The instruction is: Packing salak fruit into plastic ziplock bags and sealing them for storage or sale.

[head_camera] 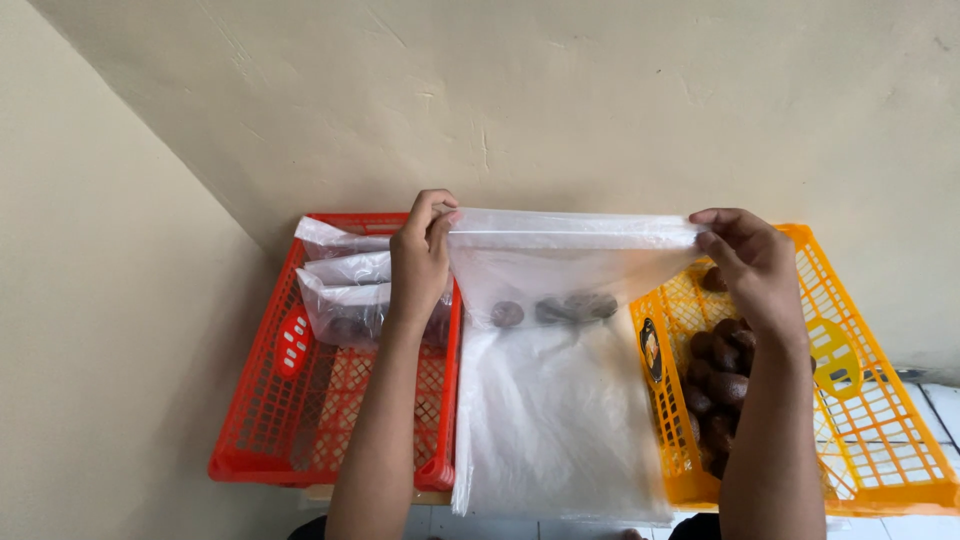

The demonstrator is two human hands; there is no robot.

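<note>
So from the head view, a clear plastic bag (560,275) is held up by its top edge, stretched flat between both hands, right in front of a cream wall (600,100). The left hand (420,260) is pinched on the bag's top left corner, fingers (440,222) clamped together on the plastic. The right hand (755,265) is closed on the top right corner the same way, thumb and fingers squeezed on the edge. A few dark brown round fruits (555,308) can be seen sitting in the bottom of the bag, kinda blurred through the plastic, so the exact kind can't be told.

Under the bag, a stack of flat clear plastic bags (555,420) is laid out between two crates. On the left, a red plastic crate (270,400) is seen with a couple of filled bags (345,295) at its far end. On the right, an orange plastic crate (880,420) is loaded with loose dark brown fruits (720,380). A bit of white tiled floor (940,400) shows at the right edge.
</note>
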